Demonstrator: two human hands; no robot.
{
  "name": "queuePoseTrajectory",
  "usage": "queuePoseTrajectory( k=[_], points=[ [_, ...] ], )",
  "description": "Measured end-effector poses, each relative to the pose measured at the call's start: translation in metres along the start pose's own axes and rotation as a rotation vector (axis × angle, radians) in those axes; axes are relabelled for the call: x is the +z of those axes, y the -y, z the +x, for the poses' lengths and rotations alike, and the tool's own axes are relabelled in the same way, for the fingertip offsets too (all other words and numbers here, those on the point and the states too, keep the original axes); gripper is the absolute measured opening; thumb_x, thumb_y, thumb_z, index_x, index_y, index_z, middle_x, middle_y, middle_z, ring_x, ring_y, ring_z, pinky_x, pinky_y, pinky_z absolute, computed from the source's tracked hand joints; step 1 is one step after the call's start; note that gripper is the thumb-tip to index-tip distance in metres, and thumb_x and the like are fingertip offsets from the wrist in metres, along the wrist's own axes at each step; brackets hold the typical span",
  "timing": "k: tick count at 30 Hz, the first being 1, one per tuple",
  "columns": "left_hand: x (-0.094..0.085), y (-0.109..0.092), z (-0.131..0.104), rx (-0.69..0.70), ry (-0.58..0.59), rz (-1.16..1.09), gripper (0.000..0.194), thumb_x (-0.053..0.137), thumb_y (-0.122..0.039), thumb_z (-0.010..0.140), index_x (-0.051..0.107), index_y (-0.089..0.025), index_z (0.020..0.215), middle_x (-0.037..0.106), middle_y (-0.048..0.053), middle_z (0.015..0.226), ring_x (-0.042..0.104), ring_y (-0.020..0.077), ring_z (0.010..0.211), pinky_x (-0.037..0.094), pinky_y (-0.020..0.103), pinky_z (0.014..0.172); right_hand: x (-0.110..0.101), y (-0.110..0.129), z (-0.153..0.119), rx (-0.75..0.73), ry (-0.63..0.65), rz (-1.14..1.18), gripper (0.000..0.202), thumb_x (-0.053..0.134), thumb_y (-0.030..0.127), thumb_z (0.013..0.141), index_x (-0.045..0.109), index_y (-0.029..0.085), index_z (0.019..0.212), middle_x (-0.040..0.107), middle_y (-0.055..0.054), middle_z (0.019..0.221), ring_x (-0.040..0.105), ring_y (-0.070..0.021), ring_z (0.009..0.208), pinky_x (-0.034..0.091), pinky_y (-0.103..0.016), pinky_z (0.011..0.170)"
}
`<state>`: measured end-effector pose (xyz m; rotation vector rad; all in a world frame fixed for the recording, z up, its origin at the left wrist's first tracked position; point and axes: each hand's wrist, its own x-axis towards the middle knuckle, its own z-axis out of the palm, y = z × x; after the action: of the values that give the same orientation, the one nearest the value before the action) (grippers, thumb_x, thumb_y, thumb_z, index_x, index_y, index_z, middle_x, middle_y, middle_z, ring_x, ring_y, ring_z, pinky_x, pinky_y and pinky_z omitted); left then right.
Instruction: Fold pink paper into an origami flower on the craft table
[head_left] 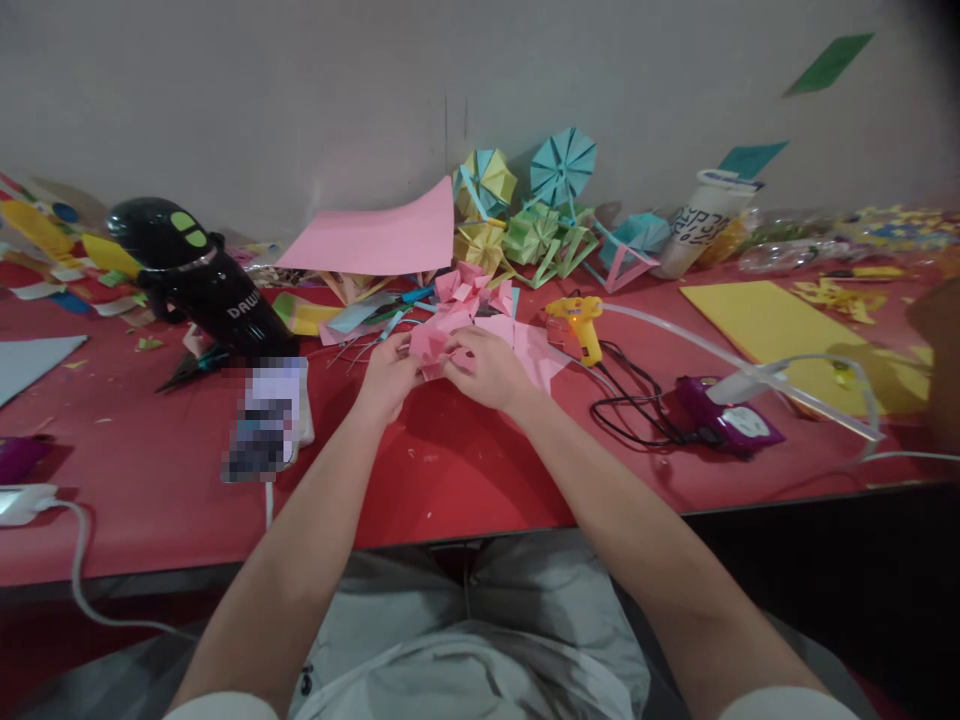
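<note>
Over the red counter (pixel 480 470), the left hand (pixel 391 368) and right hand (pixel 486 366) pinch pink folded paper (pixel 431 350) between their fingers.

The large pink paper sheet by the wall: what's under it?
Peach-coloured folded paper strips poke out below the large pink paper sheet; anything farther under is covered.

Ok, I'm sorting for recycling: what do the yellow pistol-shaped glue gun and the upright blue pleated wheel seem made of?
Glue gun: probably hard plastic, slightly glossy, with a smooth, moulded-looking body. Blue wheel: matt paper or thin card; its flat panels meet at crisp folds.
</note>
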<state>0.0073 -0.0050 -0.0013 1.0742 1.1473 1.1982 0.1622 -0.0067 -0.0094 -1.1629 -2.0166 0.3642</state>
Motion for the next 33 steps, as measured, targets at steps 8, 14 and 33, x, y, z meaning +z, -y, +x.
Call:
queuePoseTrajectory(
  k=[8, 14, 33],
  points=[
    [0.000, 0.010, 0.000, 0.280, 0.114, 0.271, 0.044, 0.052, -0.007, 0.067, 0.064, -0.018, 0.108, 0.070, 0.007, 0.104, 0.067, 0.0205, 0.095, 0.054, 0.033, 0.082, 0.003, -0.011, 0.000, 0.236, -0.089, 0.117, 0.026, 0.056, 0.017, 0.076, 0.052, 0.020, 0.102, 0.065, -0.007, 0.095, 0.062, -0.0182, 0.079, 0.051, -0.034, 0.073],
    [0.004, 0.006, -0.007, 0.385, 0.150, 0.436, 0.046, 0.049, -0.005, 0.071, 0.063, -0.017, 0.112, 0.067, 0.009, 0.115, 0.066, 0.0198, 0.096, 0.051, 0.033, 0.086, 0.000, -0.011, 0.002, 0.226, -0.093, -0.011, 0.035, 0.047, 0.006, 0.068, 0.059, 0.019, 0.099, 0.069, -0.010, 0.099, 0.063, -0.0227, 0.089, 0.049, -0.039, 0.083],
    [-0.001, 0.006, 0.001, 0.243, 0.144, 0.241, 0.045, 0.051, -0.006, 0.065, 0.066, -0.018, 0.106, 0.070, 0.008, 0.106, 0.065, 0.0231, 0.104, 0.054, 0.038, 0.088, -0.013, -0.010, 0.007, 0.445, -0.031, 0.724, 0.029, 0.074, 0.028, 0.064, 0.067, 0.015, 0.089, 0.069, -0.008, 0.097, 0.065, -0.0145, 0.075, 0.056, -0.031, 0.070]
  ],
)
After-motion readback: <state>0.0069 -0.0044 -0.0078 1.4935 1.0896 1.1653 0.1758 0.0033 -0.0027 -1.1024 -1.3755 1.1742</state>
